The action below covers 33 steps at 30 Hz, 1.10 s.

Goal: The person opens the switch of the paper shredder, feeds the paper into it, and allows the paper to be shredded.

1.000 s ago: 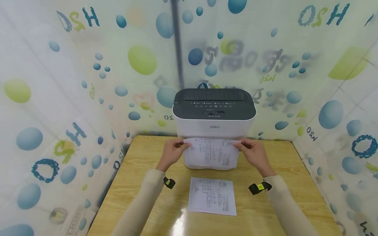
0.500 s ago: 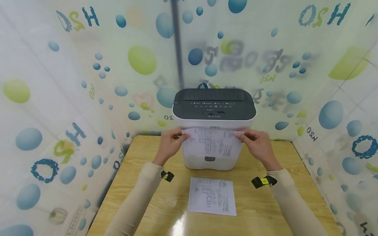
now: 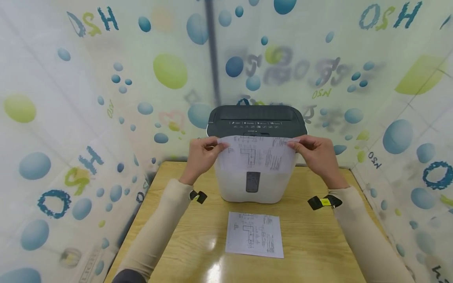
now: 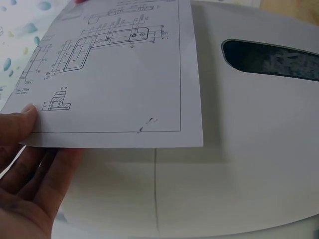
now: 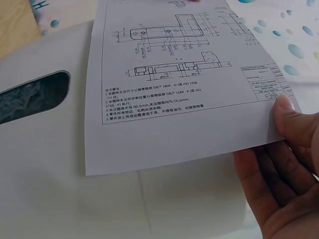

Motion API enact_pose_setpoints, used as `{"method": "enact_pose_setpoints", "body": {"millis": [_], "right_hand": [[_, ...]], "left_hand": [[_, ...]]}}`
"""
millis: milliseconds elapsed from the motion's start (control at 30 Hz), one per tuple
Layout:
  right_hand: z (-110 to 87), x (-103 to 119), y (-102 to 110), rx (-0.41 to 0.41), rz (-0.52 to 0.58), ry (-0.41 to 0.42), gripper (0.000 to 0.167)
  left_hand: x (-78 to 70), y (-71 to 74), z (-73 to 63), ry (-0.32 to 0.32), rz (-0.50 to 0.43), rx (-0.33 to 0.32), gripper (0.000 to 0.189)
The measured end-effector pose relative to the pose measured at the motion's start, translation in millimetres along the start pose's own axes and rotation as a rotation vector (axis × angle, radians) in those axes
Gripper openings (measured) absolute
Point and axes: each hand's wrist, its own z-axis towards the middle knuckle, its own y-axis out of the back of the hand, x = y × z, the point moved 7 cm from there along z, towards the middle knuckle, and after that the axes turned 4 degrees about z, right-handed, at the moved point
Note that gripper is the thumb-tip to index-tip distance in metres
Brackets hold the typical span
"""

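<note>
A sheet of paper (image 3: 255, 157) printed with a technical drawing hangs upright in front of the paper shredder (image 3: 256, 118). My left hand (image 3: 203, 157) pinches its upper left corner between thumb and fingers. At the upper right corner my right hand (image 3: 320, 159) pinches it the same way. The sheet's top edge overlaps the front of the shredder's dark grey lid. In the left wrist view the left hand (image 4: 35, 169) has its thumb over the printed sheet (image 4: 124, 94). The right wrist view shows the right hand (image 5: 284, 169) with fingers behind the paper (image 5: 164, 114).
A second printed sheet (image 3: 254, 236) lies flat on the wooden table (image 3: 311, 236) in front of the shredder. Shreds show behind the shredder's dark window (image 5: 37, 94). Patterned curtains (image 3: 141, 78) stand close behind and at both sides.
Both hands have lifted the sheet from the shredder's lower body up to the front of its lid. The shredder's front window has come into view below it. The second sheet has stayed put.
</note>
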Motion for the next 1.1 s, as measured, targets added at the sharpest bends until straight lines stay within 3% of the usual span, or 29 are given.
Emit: {"method": "enact_pose_setpoints", "body": {"millis": [333,533,667,900,1100], "right_hand": [[24.5,29,17,-0.033,-0.007,0.012,0.021],[42.9,48,25,-0.074,-0.002,0.044,0.019],[55.8,63,30,-0.089,0.012,0.078,0.021],[79.7,75,38,-0.105,0.040,0.074,0.022],[98.6,75,39,-0.100,0.053,0.053,0.024]], "left_hand": [[-25.1,17.5,33.1,-0.050,-0.021,-0.006,0.031],[-35.0,28.6,57.0,-0.036,-0.009,-0.010,0.026],[-39.0,36.3,73.4,0.001,-0.003,-0.023,0.019],[-47.4,43.5,102.0,-0.012,-0.022,-0.045,0.012],[-41.4,42.9,121.6,0.021,-0.042,-0.038,0.011]]}}
